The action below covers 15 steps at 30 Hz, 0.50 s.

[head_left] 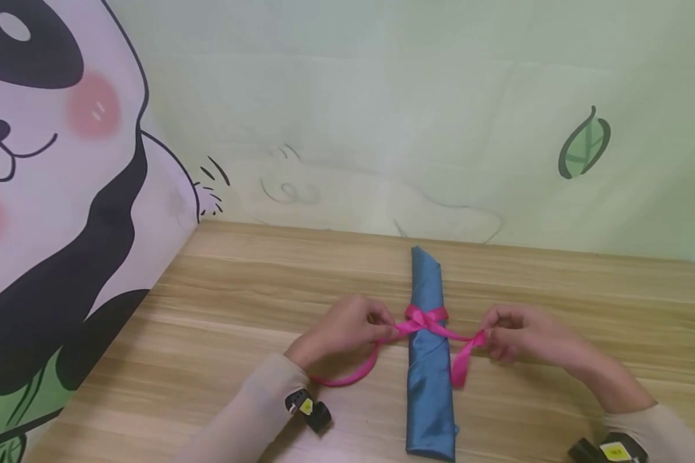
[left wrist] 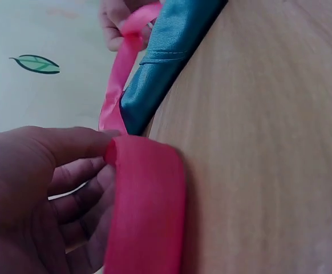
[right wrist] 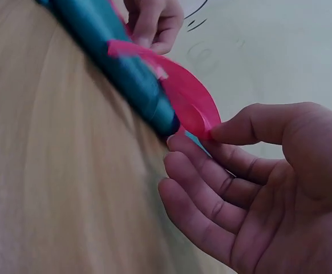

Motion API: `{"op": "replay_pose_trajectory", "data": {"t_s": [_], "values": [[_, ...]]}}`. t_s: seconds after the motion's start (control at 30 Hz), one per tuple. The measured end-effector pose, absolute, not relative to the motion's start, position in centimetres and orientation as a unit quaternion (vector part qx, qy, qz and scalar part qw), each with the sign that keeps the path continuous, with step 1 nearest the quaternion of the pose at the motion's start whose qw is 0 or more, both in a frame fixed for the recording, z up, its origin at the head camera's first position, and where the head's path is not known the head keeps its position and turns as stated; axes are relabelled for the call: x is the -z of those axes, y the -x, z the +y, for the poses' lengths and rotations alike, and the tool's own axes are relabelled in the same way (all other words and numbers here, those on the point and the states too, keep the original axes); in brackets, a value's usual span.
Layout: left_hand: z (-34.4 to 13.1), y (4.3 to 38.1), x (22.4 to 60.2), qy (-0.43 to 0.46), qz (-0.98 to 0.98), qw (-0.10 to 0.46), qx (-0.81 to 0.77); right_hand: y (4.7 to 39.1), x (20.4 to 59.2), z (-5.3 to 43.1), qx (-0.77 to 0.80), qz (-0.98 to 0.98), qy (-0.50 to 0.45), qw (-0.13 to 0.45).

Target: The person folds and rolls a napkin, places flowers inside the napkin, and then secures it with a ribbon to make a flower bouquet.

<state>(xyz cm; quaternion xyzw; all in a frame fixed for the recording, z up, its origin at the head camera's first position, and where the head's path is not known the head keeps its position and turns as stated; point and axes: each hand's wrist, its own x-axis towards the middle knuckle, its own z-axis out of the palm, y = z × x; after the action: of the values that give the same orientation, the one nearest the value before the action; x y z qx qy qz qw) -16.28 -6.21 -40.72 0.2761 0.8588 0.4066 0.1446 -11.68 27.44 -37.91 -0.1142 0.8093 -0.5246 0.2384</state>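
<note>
A rolled blue satin cloth (head_left: 431, 392) lies lengthwise on the table, with a pink ribbon (head_left: 423, 318) around its upper half, crossed on top. My left hand (head_left: 347, 328) pinches one end of the ribbon between thumb and forefinger, left of the roll; a loose tail curves down from it onto the table. On the other side my right hand (head_left: 533, 337) pinches the other ribbon end, and a short tail hangs beside the roll. In the left wrist view the pink ribbon (left wrist: 146, 200) runs wide and close to the lens. The right wrist view has the ribbon (right wrist: 191, 97) pinched by the right thumb.
The wooden table (head_left: 255, 276) reaches back to a pale green wall cloth (head_left: 347, 116) printed with a panda (head_left: 116, 231) at left and a leaf (head_left: 585, 145) at right. A small black camera (head_left: 309, 408) sits on the left wrist, another (head_left: 611, 448) on the right.
</note>
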Motion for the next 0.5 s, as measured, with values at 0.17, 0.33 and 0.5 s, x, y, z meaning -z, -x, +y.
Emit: {"op": "replay_pose_trajectory", "data": {"t_s": [0.17,0.33,0.5], "values": [[-6.4,16.52,41.3,-0.258,0.829,0.186,-0.461,11.86,38.9,27.41,0.519,0.81,0.102,0.253],[-6.54,16.67,41.53,-0.242,0.82,0.201,-0.478,11.86,39.06,27.15,0.514,0.814,0.103,0.251],[-6.46,16.68,41.63,-0.23,0.817,0.209,-0.485,11.72,38.74,26.74,0.48,0.84,0.085,0.238]]}}
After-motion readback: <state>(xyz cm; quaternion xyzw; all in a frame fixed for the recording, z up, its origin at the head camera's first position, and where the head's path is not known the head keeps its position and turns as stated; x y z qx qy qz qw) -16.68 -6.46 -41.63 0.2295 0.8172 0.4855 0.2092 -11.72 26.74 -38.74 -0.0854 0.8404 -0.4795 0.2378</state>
